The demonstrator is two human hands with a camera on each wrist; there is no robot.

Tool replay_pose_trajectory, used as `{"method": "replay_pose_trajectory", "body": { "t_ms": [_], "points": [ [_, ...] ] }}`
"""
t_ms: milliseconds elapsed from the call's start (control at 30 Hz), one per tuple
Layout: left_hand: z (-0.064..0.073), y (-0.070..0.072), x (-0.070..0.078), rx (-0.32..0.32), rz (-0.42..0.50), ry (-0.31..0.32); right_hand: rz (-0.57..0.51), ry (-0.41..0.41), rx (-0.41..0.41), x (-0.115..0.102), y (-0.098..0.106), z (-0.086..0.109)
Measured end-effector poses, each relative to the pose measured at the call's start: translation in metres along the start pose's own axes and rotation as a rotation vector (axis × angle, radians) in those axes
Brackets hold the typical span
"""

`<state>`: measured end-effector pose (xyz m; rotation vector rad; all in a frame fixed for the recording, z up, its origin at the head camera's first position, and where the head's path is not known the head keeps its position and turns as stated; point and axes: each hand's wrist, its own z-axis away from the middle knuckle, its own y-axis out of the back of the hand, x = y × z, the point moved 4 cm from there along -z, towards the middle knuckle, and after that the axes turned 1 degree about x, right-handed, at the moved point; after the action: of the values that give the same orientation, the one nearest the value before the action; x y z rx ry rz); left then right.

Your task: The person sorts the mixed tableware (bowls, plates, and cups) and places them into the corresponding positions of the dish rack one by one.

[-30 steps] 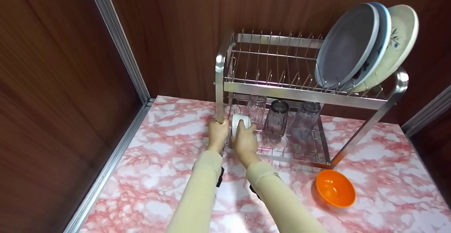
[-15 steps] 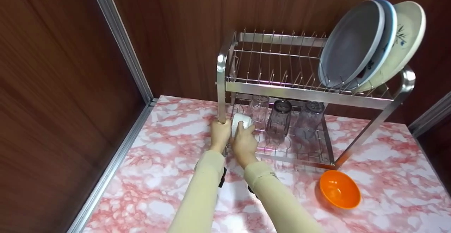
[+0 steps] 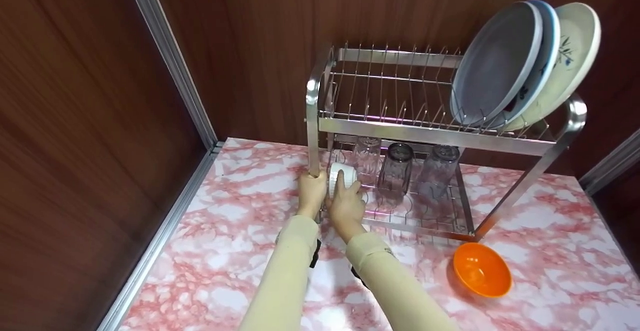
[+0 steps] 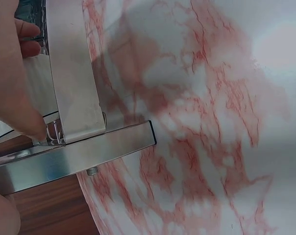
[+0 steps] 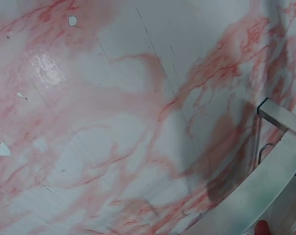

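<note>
My left hand [image 3: 312, 191] grips the front left post [image 3: 313, 143] of a two-tier metal dish rack, fingers wrapped around it. Beside it, my right hand [image 3: 347, 206] holds a small white ribbed cup [image 3: 344, 172] at the left end of the lower tier, its index finger lying along the cup. The far side of the cup is hidden. To its right, several upside-down drinking glasses [image 3: 395, 171] stand on the lower tier. In the left wrist view, the post's foot [image 4: 133, 139] meets the lower rail [image 4: 77, 73].
Several large plates [image 3: 495, 66] lean upright at the right end of the upper tier. An orange bowl [image 3: 482, 270] sits on the red-and-white marbled tabletop [image 3: 240, 271] in front of the rack. Brown wood panels [image 3: 240, 46] close off the back and sides.
The head view has shifted slightly. Both hands and the white cup keep nearly the same place against the rack.
</note>
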<state>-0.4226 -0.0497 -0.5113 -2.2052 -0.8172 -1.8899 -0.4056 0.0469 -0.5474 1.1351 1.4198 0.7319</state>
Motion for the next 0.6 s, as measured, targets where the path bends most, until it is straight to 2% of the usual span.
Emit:
{"method": "replay_pose_trajectory", "body": {
  "t_ms": [200,333,600],
  "points": [
    [0.001,-0.002,-0.001,-0.010,0.022,0.024,0.026,0.025,-0.009,0.007,0.000,0.002],
    [0.002,-0.003,-0.001,-0.027,0.020,0.034,-0.021,0.020,0.006,0.013,0.002,0.007],
    [0.000,0.000,-0.003,-0.024,0.019,0.042,-0.055,0.002,0.168,0.030,0.002,0.027]
  ]
}}
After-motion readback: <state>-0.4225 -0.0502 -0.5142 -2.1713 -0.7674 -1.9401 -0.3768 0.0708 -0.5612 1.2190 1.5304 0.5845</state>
